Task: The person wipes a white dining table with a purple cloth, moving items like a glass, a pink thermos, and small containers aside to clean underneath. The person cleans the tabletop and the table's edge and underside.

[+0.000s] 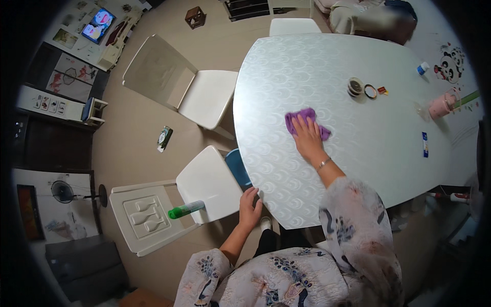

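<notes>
At the centre of the frame, a purple cloth (306, 112) lies rumpled on the white bench (276, 169), the right hand's (308, 139) grip spread flat over it rather than clamped; lower down, near the edge, the left hand (249, 209) is empty, fingers loosely apart. A long sweep toward the upper right could knock the jar (355, 87), and light pressure could let the cloth slip.

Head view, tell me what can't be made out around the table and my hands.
All in the head view:
Purple cloth: middle hidden under your right hand.
Blue object: partly covered by the table and near chair; its kind is unclear.
Dark jar: contents too small to identify.
</notes>
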Demonstrator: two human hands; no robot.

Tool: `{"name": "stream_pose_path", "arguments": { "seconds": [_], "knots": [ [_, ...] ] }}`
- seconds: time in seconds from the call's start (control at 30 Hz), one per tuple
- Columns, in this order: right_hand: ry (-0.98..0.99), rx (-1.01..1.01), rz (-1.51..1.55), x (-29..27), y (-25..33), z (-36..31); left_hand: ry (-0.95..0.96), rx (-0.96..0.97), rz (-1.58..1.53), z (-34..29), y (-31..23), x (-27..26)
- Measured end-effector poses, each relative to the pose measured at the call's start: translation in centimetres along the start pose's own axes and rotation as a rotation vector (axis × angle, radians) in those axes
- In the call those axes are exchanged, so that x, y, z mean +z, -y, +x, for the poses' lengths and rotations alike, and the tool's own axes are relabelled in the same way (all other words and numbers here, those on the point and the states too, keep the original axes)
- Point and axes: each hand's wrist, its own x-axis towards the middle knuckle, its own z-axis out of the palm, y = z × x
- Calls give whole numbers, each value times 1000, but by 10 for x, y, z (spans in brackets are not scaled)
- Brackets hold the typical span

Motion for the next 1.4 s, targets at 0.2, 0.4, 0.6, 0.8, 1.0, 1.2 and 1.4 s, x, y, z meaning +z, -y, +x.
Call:
{"name": "stream_pose_path", "arguments": {
  "seconds": [0.2, 0.4, 0.6, 0.8, 1.0, 1.2, 1.4],
  "knots": [
    [7, -54, 39, 45, 61, 97, -49, -130, 10, -29, 11, -24],
    [-58, -337, 39, 57, 121, 37, -58, -258, -101, -57, 31, -42],
    [35, -354, 196, 4, 115, -118, -44, -107, -53, -38, 55, -21],
    [-7, 64, 152, -24, 58, -241, -11, -81, -356, -24, 14, -21],
    [-209, 737, 1514, -55, 28, -272, 74, -138, -449, -76, 48, -7],
    [-328, 752, 1861, -81, 31, -265, 103, -158, -303, -110, 66, -33],
    [-374, 821, 725, -55, -7, -286, 22, -215, -359, -103, 78, -49]
  ]
}}
